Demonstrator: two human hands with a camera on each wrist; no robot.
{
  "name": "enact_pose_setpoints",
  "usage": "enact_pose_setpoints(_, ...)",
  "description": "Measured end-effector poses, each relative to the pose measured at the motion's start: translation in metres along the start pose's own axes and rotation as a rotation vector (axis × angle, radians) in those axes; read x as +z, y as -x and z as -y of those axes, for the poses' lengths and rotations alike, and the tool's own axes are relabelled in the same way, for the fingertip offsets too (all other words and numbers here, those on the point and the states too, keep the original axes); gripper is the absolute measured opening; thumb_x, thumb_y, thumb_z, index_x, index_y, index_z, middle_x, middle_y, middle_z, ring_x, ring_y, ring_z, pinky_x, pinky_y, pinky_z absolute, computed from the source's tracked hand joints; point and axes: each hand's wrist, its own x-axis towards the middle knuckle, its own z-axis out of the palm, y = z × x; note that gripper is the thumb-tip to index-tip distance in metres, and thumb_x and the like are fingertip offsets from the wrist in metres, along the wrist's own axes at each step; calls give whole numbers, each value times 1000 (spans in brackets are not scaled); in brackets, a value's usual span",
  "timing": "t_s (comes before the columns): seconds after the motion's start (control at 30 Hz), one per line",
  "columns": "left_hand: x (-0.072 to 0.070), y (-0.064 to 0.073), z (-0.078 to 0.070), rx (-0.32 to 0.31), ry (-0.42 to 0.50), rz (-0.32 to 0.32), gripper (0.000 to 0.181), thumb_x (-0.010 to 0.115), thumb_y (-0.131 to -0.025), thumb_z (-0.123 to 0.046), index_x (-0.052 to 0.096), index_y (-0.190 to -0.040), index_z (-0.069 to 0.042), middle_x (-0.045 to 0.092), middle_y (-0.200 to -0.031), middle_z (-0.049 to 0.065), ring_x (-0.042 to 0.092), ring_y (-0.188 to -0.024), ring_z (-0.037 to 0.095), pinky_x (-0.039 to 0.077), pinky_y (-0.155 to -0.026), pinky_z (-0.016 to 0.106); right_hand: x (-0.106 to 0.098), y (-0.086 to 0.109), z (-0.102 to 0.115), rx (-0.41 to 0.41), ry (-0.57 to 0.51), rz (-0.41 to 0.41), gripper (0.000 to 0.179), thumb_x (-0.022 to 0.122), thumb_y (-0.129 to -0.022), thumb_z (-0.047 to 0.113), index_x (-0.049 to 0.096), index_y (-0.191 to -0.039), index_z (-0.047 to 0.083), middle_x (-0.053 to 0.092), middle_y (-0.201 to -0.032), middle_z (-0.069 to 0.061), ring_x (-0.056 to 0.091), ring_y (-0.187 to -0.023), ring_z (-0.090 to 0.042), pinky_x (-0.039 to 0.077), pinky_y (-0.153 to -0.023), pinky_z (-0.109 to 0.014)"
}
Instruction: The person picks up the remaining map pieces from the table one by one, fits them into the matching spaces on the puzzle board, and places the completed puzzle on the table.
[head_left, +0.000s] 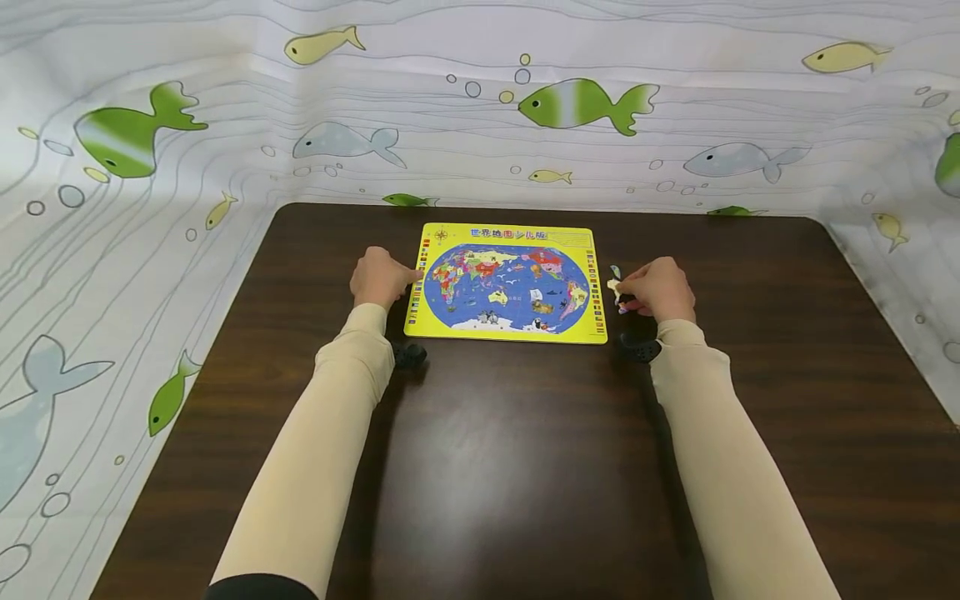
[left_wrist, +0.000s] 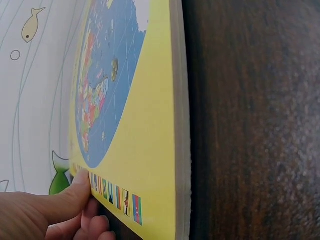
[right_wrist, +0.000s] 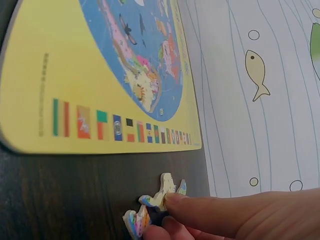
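A yellow-bordered world map puzzle board lies flat on the dark table, with rows of small flags down both sides. My left hand holds its left edge, the thumb on the flag border and the other fingers curled beside the edge. Just off the board's right side, my right hand pinches a small cream puzzle piece between thumb and fingers. Another multicoloured piece lies by the fingertips, and a greenish piece shows behind the cream one.
The brown wooden table extends around the board. A white curtain with printed fish encloses its back and sides. Dark wrist devices sit beneath both cream sleeves.
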Motion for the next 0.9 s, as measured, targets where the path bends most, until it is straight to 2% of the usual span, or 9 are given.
enact_pose_setpoints(0.17, -3, 3, 1, 14, -2, -1, 33, 75, -82, -35, 71, -87, -2, 60, -59, 4, 57, -54, 17, 37, -50, 28, 0, 2, 1, -5, -8, 27, 33, 65, -91, 24, 66, -113, 0, 69, -106, -21, 72, -83, -27, 56, -76, -40)
enact_pose_setpoints(0.33, -8, 4, 0, 1, -11, 8, 35, 74, -83, -36, 71, -90, -1, 60, -61, 5, 58, -56, 18, 38, -50, 28, -1, 1, 3, 4, -52, 46, 34, 64, -92, 23, 64, -117, 0, 64, -113, -22, 71, -82, -25, 56, -79, -40)
enact_pose_setpoints(0.53, -12, 5, 3, 17, -17, -12, 36, 74, -83, -35, 70, -90, -1, 62, -65, 7, 58, -58, 19, 38, -51, 29, -1, 2, 8, -1, -57, 20, 30, 65, -90, 21, 68, -110, -1, 70, -103, -20, 71, -76, -23, 57, -73, -37)
enact_pose_setpoints(0.77, -2, 10, 10, 1, -24, 30, 35, 75, -82, -35, 70, -90, -2, 64, -67, 8, 60, -60, 19, 39, -48, 28, 6, 6, -2, 28, -23, 59, 29, 63, -92, 21, 69, -111, -1, 72, -95, -15, 70, -73, -20, 56, -68, -33)
enact_pose_setpoints(0.9, -2, 8, 7, 18, -4, 5, 33, 75, -82, -34, 70, -89, -2, 66, -68, 9, 61, -60, 20, 38, -47, 28, 2, 6, 0, -12, -9, 32, 28, 63, -92, 20, 69, -109, -1, 72, -94, -16, 70, -73, -20, 56, -67, -34)
